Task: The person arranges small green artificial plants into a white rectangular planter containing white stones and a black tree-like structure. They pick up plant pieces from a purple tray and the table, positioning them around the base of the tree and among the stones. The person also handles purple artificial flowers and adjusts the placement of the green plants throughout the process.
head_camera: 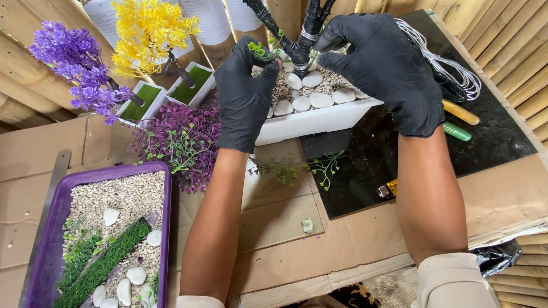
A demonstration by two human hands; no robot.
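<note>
Left hand [244, 91]: pinches a green sprig [260, 50], bringing it to the trunk.
Right hand [383, 63]: fingers closed on black trunk [301, 48], steadying it in the white planter [319, 120].

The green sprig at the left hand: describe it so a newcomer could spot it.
Start at the white rectangular planter near the top centre, filled with gravel and white stones. At its black-wrapped trunk, the gloved left hand pinches a small green sprig, the only greenery held in fingers.

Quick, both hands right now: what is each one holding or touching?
Left hand: fingers pinched on a small green sprig beside the black trunk.
Right hand: curled against the black trunk above the white planter; a firm grip cannot be told.
</note>
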